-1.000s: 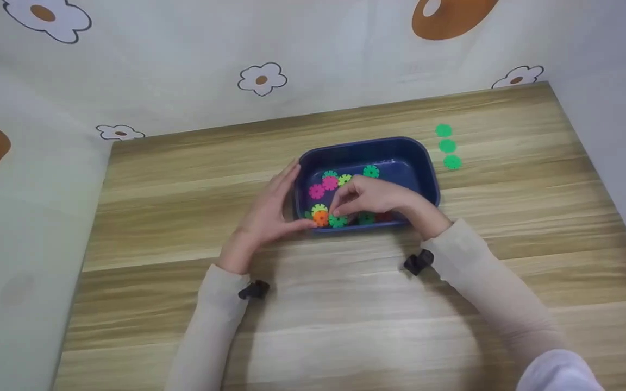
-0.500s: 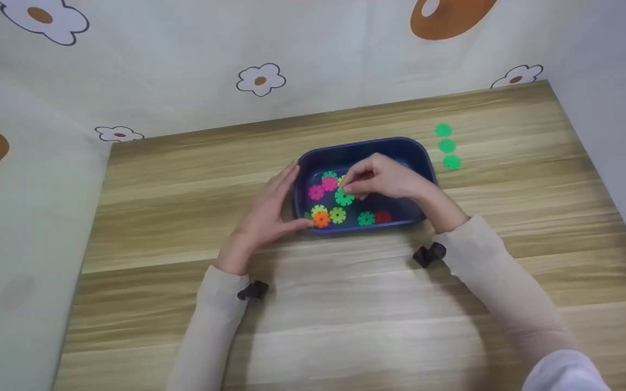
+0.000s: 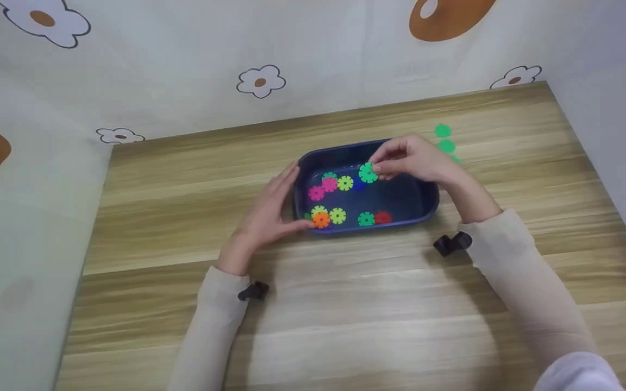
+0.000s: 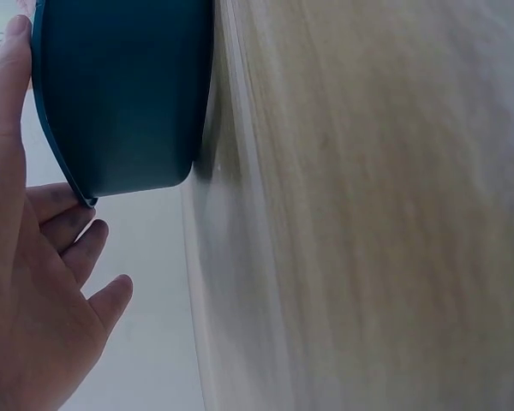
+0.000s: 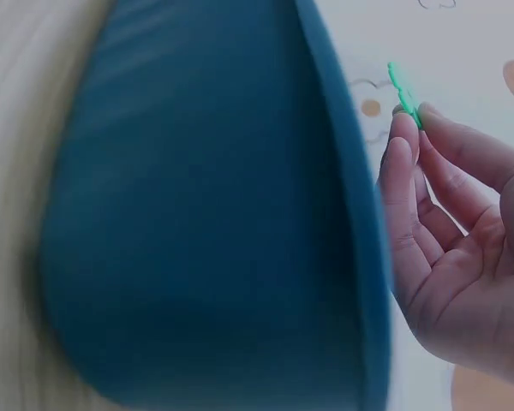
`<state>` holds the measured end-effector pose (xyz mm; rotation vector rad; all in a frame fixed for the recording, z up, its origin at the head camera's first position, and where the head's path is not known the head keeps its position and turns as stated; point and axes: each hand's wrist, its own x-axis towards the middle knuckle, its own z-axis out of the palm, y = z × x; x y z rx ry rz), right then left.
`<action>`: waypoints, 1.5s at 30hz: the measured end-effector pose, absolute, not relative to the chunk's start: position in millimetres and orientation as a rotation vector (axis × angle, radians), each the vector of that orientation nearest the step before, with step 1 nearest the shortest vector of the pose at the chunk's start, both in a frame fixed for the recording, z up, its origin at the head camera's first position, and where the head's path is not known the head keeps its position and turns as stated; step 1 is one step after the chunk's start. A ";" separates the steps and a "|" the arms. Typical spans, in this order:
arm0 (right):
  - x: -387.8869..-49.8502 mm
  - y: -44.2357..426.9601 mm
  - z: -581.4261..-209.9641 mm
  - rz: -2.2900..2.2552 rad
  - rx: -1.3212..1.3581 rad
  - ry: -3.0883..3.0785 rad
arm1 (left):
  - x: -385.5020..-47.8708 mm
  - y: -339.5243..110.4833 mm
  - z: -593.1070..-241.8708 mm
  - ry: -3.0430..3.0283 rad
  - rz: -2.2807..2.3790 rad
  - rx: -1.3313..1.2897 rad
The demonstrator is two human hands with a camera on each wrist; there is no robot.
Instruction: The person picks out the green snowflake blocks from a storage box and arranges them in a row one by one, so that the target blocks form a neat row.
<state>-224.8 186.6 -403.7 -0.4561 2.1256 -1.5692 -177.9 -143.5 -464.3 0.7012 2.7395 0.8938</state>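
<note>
My right hand [image 3: 419,157] pinches a green notched plastic disc [image 3: 368,172] between thumb and fingertips above the right part of the dark blue tray [image 3: 367,227]. The right wrist view shows the green disc [image 5: 403,92] edge-on at the fingertips, above the tray's rim. My left hand [image 3: 267,214] lies spread against the tray's left end, thumb at the near rim and straight fingers along the left side. In the left wrist view, the left hand [image 4: 43,257] touches the tray's rim [image 4: 64,171].
Inside the tray lie several loose discs, among them a pink disc [image 3: 316,193], an orange disc [image 3: 321,219], a yellow disc [image 3: 345,183] and a red disc [image 3: 383,217]. Green discs [image 3: 443,131] stand in a row on the wooden table [image 3: 182,184], right of the tray, partly behind the right hand.
My right hand has lifted the green disc from the tray's near left part and carried it right and away from me. The left hand has stayed against the tray.
</note>
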 end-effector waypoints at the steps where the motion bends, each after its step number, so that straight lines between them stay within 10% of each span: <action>1: -225.1 189.9 -402.9 -1.579 -0.448 2.130 | -177.9 -143.5 -464.5 2.741 0.892 0.700; 45: -210.1 315.3 -421.9 -1.876 -0.088 2.136 | -176.4 -143.1 -463.6 2.745 0.890 0.678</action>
